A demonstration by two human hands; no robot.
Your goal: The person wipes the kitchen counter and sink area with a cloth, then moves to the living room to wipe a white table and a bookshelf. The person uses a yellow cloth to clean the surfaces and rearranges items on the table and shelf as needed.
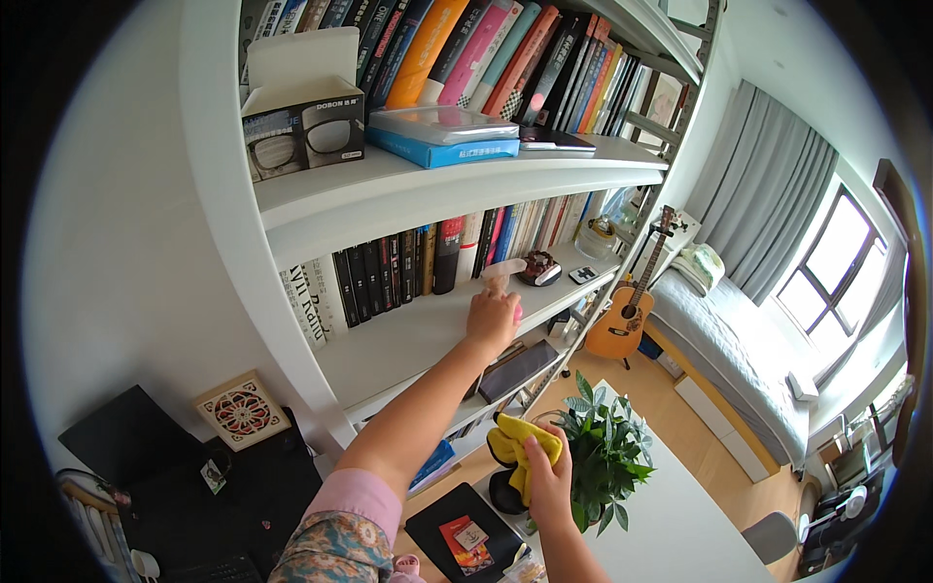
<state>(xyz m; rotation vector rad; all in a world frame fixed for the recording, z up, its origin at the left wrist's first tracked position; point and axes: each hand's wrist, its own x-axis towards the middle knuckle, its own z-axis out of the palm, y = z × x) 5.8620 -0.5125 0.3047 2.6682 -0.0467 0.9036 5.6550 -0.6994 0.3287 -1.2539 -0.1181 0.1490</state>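
My left hand (493, 318) reaches over the middle shelf (393, 342) and is closed around a small item with a pale, translucent top (504, 268) and a pink part; its kind is unclear. Just right of it, on the shelf, sit a dark brown ornament on a round base (540, 268) and a small dark-and-white item (583, 275). Lower down, my right hand (552, 466) grips a folded yellow cloth with dark edging (523, 448), beside a potted green plant (605, 452).
Books (386, 270) line the back of the middle shelf. A glasses box (306, 138) and flat boxes (444, 142) stand above. A glass jar (596, 237) is at the shelf's far end. A guitar (619, 321) stands beyond, near a bed (729, 350).
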